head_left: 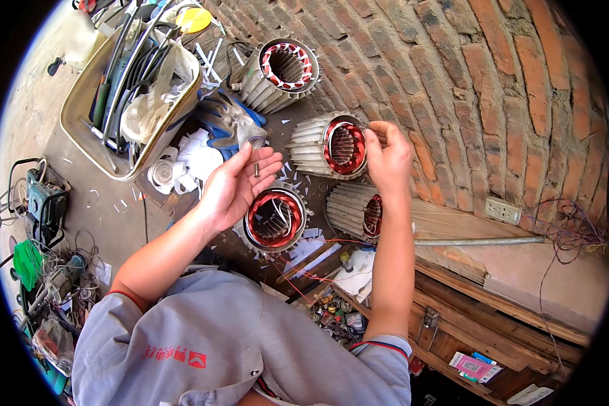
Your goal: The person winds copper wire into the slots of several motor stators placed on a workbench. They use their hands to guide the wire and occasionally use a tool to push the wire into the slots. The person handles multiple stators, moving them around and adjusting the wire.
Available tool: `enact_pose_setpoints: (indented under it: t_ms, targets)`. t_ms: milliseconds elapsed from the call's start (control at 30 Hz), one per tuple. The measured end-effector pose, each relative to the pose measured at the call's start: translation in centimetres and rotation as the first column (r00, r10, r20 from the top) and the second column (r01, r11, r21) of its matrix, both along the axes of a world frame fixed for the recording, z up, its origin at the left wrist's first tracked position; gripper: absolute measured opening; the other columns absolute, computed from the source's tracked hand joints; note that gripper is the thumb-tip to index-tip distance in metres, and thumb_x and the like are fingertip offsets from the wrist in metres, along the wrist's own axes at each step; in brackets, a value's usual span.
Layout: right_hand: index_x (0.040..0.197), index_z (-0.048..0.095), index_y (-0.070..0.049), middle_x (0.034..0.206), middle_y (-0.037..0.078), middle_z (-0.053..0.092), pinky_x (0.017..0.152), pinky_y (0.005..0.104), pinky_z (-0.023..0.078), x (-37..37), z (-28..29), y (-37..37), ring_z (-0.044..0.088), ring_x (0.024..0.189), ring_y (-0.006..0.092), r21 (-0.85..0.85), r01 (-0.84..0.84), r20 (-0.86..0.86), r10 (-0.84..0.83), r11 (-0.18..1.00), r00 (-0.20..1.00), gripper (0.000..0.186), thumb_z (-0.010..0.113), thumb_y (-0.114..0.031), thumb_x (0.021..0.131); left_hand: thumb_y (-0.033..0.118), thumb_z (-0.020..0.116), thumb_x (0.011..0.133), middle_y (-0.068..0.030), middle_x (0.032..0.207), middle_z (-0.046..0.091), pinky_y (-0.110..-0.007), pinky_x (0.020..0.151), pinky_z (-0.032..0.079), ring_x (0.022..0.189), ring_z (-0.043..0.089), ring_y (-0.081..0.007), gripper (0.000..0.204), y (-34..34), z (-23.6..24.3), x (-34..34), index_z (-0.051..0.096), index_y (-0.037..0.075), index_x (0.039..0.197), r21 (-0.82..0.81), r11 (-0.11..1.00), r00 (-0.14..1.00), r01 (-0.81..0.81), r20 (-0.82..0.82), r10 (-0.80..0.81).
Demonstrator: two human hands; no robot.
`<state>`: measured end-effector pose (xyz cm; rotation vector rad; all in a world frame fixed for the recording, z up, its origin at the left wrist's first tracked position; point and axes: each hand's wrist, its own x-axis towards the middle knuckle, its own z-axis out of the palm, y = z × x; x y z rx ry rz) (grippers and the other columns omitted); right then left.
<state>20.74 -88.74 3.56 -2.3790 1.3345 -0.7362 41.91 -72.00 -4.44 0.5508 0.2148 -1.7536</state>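
My left hand (231,191) is turned palm up, fingers extended, with a small metal bolt (256,170) resting across them. It hovers above a motor stator (275,223) with red copper windings, which stands on end. My right hand (388,161) has its thumb and fingers brought together at the rim of a second finned stator (309,143), lying with its red-wound opening toward me. What the fingertips pinch, if anything, is hidden. Just below that hand lies a third finned stator (348,206), partly covered by my right forearm.
Farther back stands another stator (267,91) with white slot liners. A cream bin (91,152) of tools and hoses, a blue-grey work glove (233,118) and paper scraps are at left. A brick wall (446,88) closes off the right, with tangled wires (568,233) by a socket (502,210).
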Motion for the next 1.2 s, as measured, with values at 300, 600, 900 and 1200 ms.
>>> enact_pose_setpoints:
  t_ms: [300,600,900,1200]
  targets:
    - [0.094,0.065,-0.002,0.094,0.017,0.066,0.075,0.0437,0.051,-2.3,-4.1,-5.7,0.064,0.086,0.0361,-0.062,0.003,-0.326,-0.023,0.998,0.945,0.014,0.064,-0.009,0.081,0.036,0.044,0.100,-0.0169,0.126,0.057,-0.031,0.096,0.048,0.113,0.058,-0.0224,0.046,1.7,-0.6,1.1,0.049,-0.003,0.124,0.055,0.998,0.998,-0.015,0.066,0.011]
    - [0.094,0.065,-0.004,0.096,0.016,0.065,0.077,0.0450,0.051,-1.6,-3.8,-5.5,0.063,0.087,0.0360,-0.116,-0.111,-0.488,0.041,0.987,0.872,0.014,0.061,-0.011,0.083,0.035,0.044,0.100,-0.0169,0.126,0.057,-0.031,0.096,0.048,0.113,0.059,-0.0223,0.045,2.2,-0.8,1.8,0.051,-0.003,0.123,0.063,0.997,0.996,-0.044,0.078,0.039]
    - [0.086,0.066,0.002,0.088,0.024,0.066,0.076,0.0476,0.051,-0.4,-2.3,-7.2,0.065,0.084,0.0398,0.020,-0.034,-0.671,0.039,0.999,0.741,0.025,0.059,-0.022,0.088,0.034,0.045,0.100,-0.0169,0.122,0.059,-0.032,0.095,0.049,0.110,0.060,-0.0221,0.043,2.3,-0.8,1.5,0.052,-0.003,0.120,0.060,0.997,0.996,-0.048,0.078,0.044]
    - [0.085,0.070,0.000,0.087,0.026,0.067,0.079,0.0506,0.050,1.6,-2.0,-7.4,0.065,0.087,0.0427,0.042,0.262,-0.778,-0.133,0.964,0.614,0.044,0.048,-0.038,0.094,0.035,0.043,0.101,-0.0157,0.123,0.059,-0.031,0.094,0.049,0.111,0.059,-0.0211,0.044,2.3,-0.9,1.4,0.052,-0.002,0.122,0.064,0.998,0.993,-0.028,0.115,0.020]
